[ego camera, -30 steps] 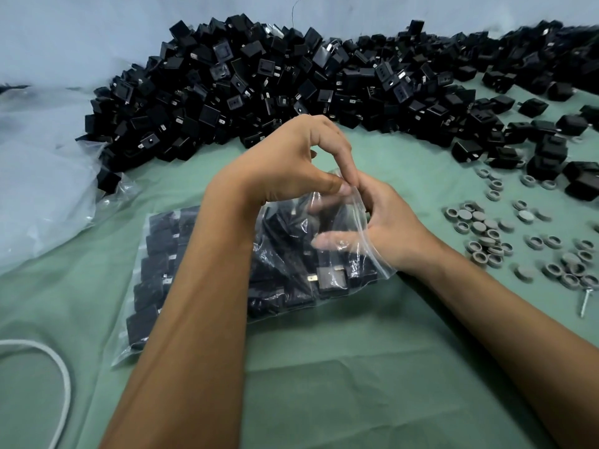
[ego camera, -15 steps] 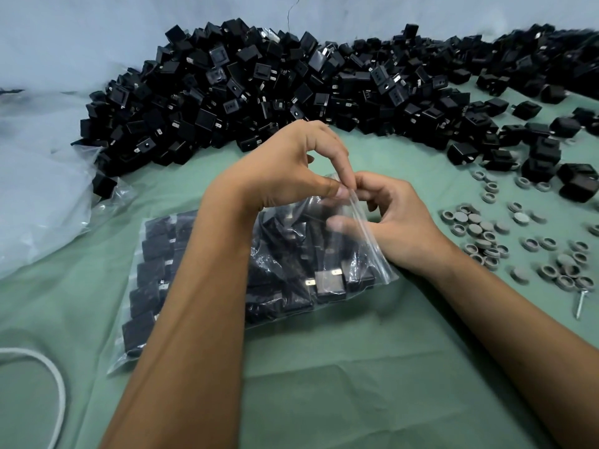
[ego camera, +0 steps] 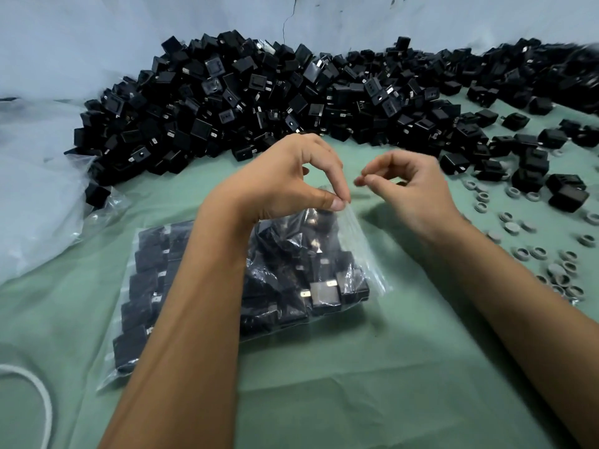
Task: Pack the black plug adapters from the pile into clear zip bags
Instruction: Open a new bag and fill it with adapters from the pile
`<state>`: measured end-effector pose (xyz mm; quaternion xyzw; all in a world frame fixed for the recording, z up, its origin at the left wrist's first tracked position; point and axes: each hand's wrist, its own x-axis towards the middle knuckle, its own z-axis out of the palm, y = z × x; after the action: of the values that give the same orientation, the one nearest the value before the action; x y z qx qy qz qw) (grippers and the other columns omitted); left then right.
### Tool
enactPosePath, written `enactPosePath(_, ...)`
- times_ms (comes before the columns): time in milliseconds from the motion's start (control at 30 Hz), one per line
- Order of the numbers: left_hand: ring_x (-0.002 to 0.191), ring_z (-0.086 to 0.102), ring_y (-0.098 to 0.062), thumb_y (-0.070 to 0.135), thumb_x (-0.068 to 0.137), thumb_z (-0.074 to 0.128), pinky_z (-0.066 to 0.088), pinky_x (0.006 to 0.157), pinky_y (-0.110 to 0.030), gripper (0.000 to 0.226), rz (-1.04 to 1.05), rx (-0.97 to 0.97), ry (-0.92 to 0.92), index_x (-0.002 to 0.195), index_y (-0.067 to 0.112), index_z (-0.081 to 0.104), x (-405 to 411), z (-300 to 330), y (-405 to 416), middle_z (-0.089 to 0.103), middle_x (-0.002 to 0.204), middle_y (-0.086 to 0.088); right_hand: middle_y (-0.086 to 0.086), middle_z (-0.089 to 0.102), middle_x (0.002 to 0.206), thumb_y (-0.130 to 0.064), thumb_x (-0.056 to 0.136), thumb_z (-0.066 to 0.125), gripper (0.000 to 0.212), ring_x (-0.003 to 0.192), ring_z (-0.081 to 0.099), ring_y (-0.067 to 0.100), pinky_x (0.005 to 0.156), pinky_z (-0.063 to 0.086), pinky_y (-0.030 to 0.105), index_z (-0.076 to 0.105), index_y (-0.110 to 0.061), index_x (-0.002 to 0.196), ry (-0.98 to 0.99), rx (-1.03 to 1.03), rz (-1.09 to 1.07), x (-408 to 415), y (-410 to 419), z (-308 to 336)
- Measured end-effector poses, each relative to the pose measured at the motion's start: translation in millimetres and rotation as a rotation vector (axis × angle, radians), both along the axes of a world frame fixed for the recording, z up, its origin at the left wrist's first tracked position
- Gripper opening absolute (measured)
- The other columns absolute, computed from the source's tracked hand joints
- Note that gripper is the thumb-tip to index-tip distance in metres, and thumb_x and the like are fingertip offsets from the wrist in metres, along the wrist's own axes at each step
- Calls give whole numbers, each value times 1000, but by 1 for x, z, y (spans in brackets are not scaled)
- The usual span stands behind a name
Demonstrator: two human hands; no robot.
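Left hand [ego camera: 285,186] pinches the bag's [ego camera: 353,251] limp, slick mouth; the full, heavy bag lies below that grip on the surface [ego camera: 372,384]. Right hand [ego camera: 408,189] curls empty beside. Support underneath.

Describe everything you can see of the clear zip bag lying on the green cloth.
The clear zip bag is thin, glossy, wrinkled plastic, lying flat on the green cloth and packed full of black plug adapters, some showing metal prongs. Its right end is lifted where the left hand pinches the top edge between thumb and fingers. The left forearm crosses over its middle. The right hand hangs beside it, not touching.
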<state>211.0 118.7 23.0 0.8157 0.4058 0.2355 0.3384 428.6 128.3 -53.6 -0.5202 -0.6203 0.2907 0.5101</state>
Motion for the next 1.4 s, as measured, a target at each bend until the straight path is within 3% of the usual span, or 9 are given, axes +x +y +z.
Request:
enactPosePath(67,118,58,-11,19,75,90,44,108,-45,17,5,-3,-2,81,31,80,0,0,-1,61,120,-1,-4,75,98,-21,89,70,9,100,66,17,86,54,31,74,-23,98,-374,49,-203,8,33,3)
enactPosePath(167,118,58,-13,19,75,90,44,106,-49,17,13,-13,-1,80,32,81,0,-1,0,61,120,-1,10,58,135,-29,90,70,44,133,40,33,108,39,48,60,-24,132,-917,72,-429,19,84,11)
enactPosePath(367,116,59,-12,15,75,90,44,108,-49,15,11,-40,-11,80,26,81,1,-3,1,62,117,-2,16,-12,171,-23,96,67,89,158,-3,40,125,3,57,9,-36,163,-1251,-199,-248,21,149,27)
enactPosePath(633,118,59,-13,14,75,91,45,108,-51,18,24,-43,-11,80,28,82,-2,-4,1,61,115,1,21,55,117,4,85,65,35,104,56,43,87,49,44,66,-10,117,-1112,58,-206,10,119,29)
enactPosePath(767,116,58,-9,17,75,90,44,107,-47,18,19,-32,9,80,31,81,-3,-3,2,61,117,4,7,70,103,-21,88,80,28,98,64,26,87,51,38,68,-13,112,-729,101,-126,5,62,26)
enactPosePath(900,115,57,-5,20,75,90,44,105,-38,17,16,-15,30,81,33,81,-1,-2,2,62,119,5,4,70,94,-30,87,82,18,68,61,-1,60,48,14,70,-23,99,-171,-112,135,-6,-4,16)
enactPosePath(1067,114,57,-4,20,75,90,45,103,-36,16,18,1,36,81,33,81,-2,-1,1,62,117,7,2,69,117,-16,88,81,38,105,70,14,91,57,30,71,-20,125,-112,-128,428,-7,-33,11)
enactPosePath(1167,114,57,-4,19,75,91,45,102,-34,17,15,9,34,80,32,81,-1,0,1,62,117,5,-13,74,110,-35,73,88,50,101,66,3,80,47,25,69,-32,120,-155,-37,396,-11,-37,8)
enactPosePath(1400,115,56,-7,16,76,90,44,101,-34,20,12,9,33,81,32,79,-1,2,0,61,119,2,8,77,102,-4,76,89,41,92,75,27,89,61,36,70,-10,112,54,-46,490,-9,-33,5)
